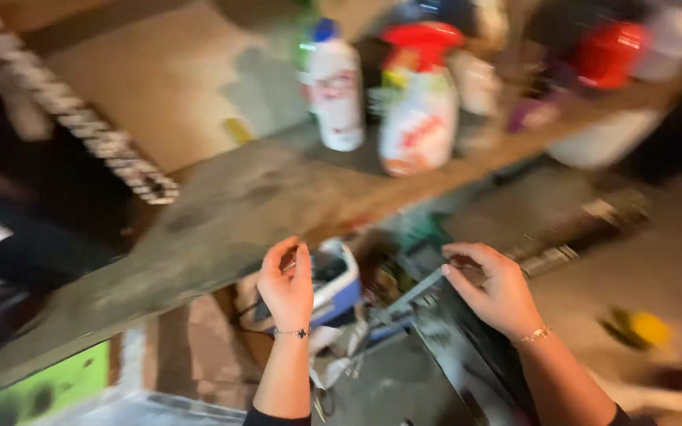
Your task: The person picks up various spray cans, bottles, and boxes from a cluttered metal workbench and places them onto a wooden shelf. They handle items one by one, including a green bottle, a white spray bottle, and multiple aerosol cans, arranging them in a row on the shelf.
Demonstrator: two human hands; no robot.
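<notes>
Both hands work low in the frame, below a worn wooden shelf (pixel 222 213). Left hand (pixel 287 285) is curled, fingers resting on a blue-and-white box (pixel 339 285); whether it truly grips cannot be told through the blur. Right hand (pixel 495 288) pinches the top edge of a dark flat panel (pixel 451 347), fingers closed on it. Two spray bottles (pixel 418 110) stand on the shelf above, well apart. Recommendation: support the panel's weight squarely, steady the box, and keep clear of the clutter between them.
</notes>
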